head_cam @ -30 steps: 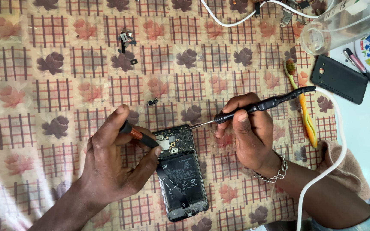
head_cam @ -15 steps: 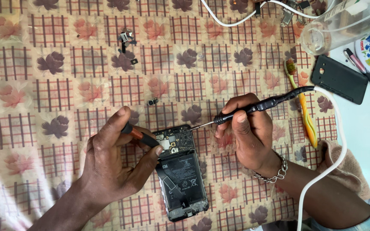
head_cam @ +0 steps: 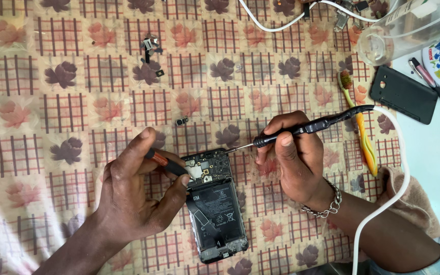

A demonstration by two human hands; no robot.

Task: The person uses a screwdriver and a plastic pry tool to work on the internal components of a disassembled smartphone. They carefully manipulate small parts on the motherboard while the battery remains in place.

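Lying on the patterned cloth (head_cam: 77,102), slightly below centre of the view, an opened phone (head_cam: 215,209) sits back-cover off, battery and circuit board exposed, its long axis running roughly away from the viewer. Left hand (head_cam: 133,198): fingers curled and pinched around a small tool with an orange-and-black handle (head_cam: 165,162); its tip rests on the board at the phone's upper left. Right hand (head_cam: 296,158): fingers pressed together around a black soldering iron (head_cam: 301,128), held nearly level, thin metal tip touching the phone's upper right corner. A white cable (head_cam: 393,168) leaves the iron's rear end and loops down past the right forearm. Metal bracelet (head_cam: 327,206) on right wrist.

Surroundings: small loose parts (head_cam: 151,48) on cloth, well apart at upper left; one tiny part (head_cam: 181,121) near, above the phone. Yellow-green toothbrush (head_cam: 358,122) just beside the right hand. Black phone cover (head_cam: 403,94) and clear plastic jar (head_cam: 408,28) at upper right.
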